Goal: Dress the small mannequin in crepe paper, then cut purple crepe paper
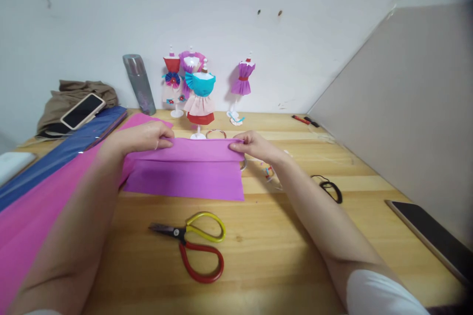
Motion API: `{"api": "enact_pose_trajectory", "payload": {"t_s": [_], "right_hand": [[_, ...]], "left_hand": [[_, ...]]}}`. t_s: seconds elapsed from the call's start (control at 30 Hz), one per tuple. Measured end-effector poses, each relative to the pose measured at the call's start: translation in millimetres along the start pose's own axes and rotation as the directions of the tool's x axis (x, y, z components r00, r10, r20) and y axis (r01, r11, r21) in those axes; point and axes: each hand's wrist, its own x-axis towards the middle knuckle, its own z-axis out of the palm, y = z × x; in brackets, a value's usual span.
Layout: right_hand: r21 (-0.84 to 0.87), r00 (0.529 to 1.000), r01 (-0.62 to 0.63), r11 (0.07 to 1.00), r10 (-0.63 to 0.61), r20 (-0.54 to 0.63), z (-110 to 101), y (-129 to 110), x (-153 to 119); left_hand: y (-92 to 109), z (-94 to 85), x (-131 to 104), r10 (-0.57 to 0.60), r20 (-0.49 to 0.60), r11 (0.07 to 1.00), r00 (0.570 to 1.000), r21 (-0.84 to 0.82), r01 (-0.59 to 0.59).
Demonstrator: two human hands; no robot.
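A purple sheet of crepe paper (188,172) lies on the wooden table (281,256), its far edge folded over towards me. My left hand (148,137) pinches the left end of that fold. My right hand (253,145) pinches the right end. Both hands hold the folded strip just above the table. In front of the paper, nearer to me, lie scissors (195,243) with one yellow and one red handle, blades shut and pointing left.
Pink paper (25,216) and a blue paper roll (62,152) run along the left. Behind stand small dress mannequins (199,93) in paper dresses, a grey flask (139,83), a phone (83,110) on brown cloth. A black cord (330,188) and a tablet (432,238) lie right.
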Motion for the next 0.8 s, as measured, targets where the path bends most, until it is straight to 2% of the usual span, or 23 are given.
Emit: {"api": "enact_pose_trajectory", "payload": {"t_s": [0.07,0.2,0.4,0.6,0.73,0.8], "right_hand": [[0.042,0.998,-0.045,0.998,0.046,-0.032,0.6,4.3,1.9],[0.086,0.987,-0.124,0.988,0.132,-0.089,-0.2,13.0,5.5],[0.111,0.982,-0.131,0.985,0.144,-0.122,-2.0,16.1,5.1],[0.110,0.982,-0.129,0.986,0.142,-0.121,-2.1,13.4,4.1],[0.160,0.976,-0.150,0.976,0.172,-0.135,-4.4,15.1,5.5],[0.193,0.965,-0.150,0.970,0.186,-0.184,-6.4,17.3,6.8]], "left_hand": [[-5.4,1.2,2.7,-0.022,0.012,1.000,1.000,-0.007,0.022],[-19.2,4.5,4.9,-0.071,0.106,0.997,0.992,-0.008,0.073],[-40.0,5.7,2.6,-0.154,0.114,0.988,0.982,0.004,0.154],[-31.5,-4.5,-8.5,-0.190,0.170,0.977,0.967,-0.064,0.203],[-28.3,-9.2,-16.7,-0.156,0.164,0.978,0.974,-0.112,0.175],[-34.9,-9.9,-18.8,-0.136,0.106,0.982,0.985,-0.119,0.149]]}}
